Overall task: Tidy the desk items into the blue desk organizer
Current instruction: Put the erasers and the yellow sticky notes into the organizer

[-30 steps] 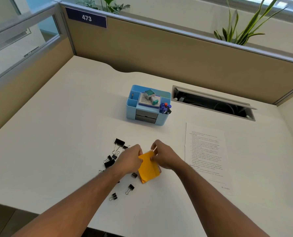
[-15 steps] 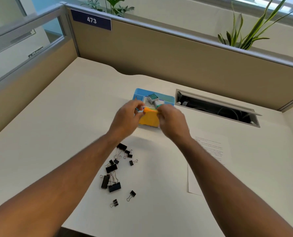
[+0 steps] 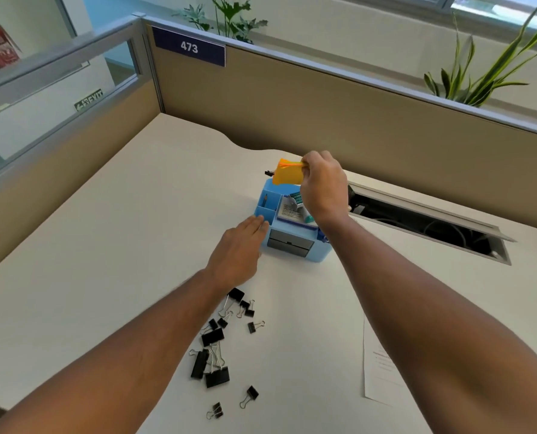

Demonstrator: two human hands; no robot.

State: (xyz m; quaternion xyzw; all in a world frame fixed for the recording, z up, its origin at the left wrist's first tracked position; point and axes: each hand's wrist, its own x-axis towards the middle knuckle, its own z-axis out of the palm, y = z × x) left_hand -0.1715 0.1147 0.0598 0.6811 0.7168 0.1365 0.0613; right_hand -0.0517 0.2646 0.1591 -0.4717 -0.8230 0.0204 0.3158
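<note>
The blue organizer (image 3: 292, 227) stands mid-desk (image 3: 120, 245) near a cable slot (image 3: 429, 223), and the right hand (image 3: 323, 186) pinches an orange pad (image 3: 287, 175) by its top edge above the organizer's far side, the pad hanging clear of the compartments. The left hand (image 3: 239, 255) lies with straight fingers touching the organizer's left front corner, holding nothing. Nearer the person, black clips (image 3: 217, 343) lie scattered on the desk, well apart from the organizer, and a printed sheet (image 3: 379, 368) lies to the right, partly hidden by the right arm.
</note>
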